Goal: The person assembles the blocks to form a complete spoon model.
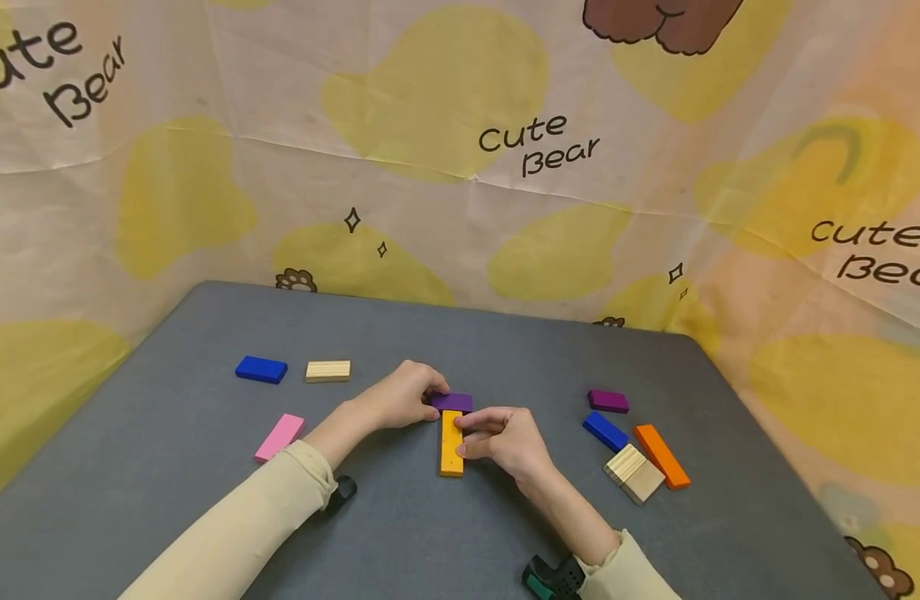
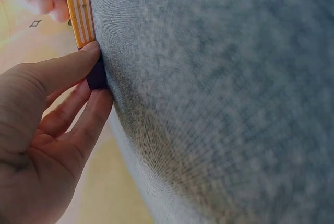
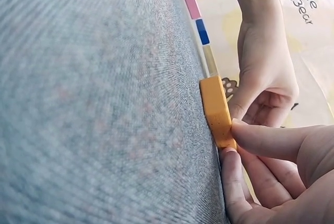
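Near the middle of the table my left hand [image 1: 400, 396] pinches a purple block [image 1: 454, 402] between thumb and fingers. In the left wrist view the purple block [image 2: 97, 75] shows as a dark end, partly covered by the thumb. A yellow-orange block [image 1: 451, 454] lies lengthwise toward me, its far end meeting the purple one in a T shape. My right hand [image 1: 508, 442] holds that yellow block by its right side. The right wrist view has the thumb and a fingertip on the yellow block [image 3: 214, 101] near one end.
At left lie a blue block [image 1: 261, 369], a plain wooden block [image 1: 328, 372] and a pink block [image 1: 280, 437]. On the right are a purple block [image 1: 608, 401], a blue block [image 1: 606, 431], plain wooden blocks [image 1: 635, 473] and an orange block [image 1: 661, 456]. A printed cloth [image 1: 430, 208] hangs behind the grey table.
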{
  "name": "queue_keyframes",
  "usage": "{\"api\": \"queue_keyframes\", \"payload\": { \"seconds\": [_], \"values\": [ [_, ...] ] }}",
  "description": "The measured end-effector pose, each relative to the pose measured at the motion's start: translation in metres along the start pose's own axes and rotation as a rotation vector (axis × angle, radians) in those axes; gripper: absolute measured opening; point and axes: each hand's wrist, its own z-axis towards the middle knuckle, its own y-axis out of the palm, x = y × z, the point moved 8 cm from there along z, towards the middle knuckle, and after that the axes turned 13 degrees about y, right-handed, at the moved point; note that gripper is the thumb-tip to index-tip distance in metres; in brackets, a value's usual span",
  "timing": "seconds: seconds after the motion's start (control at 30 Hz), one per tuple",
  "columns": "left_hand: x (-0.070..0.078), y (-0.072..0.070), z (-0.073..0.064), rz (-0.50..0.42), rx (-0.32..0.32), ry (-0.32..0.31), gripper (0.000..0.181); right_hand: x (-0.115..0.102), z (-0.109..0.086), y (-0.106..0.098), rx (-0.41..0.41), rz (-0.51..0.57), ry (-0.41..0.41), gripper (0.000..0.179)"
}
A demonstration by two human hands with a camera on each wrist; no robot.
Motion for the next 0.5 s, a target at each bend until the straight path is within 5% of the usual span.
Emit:
{"api": "queue_keyframes", "payload": {
  "seconds": [0.3,0.5],
  "values": [
    [-0.002,0.000,0.000,0.004,-0.010,-0.005,0.027,-0.021,-0.020,0.005,-0.012,-0.005,-0.027,0.027],
    [0.003,-0.002,-0.006,0.000,-0.028,0.019,0.047,-0.007,-0.005,0.003,-0.017,0.007,0.004,0.028]
  ]
}}
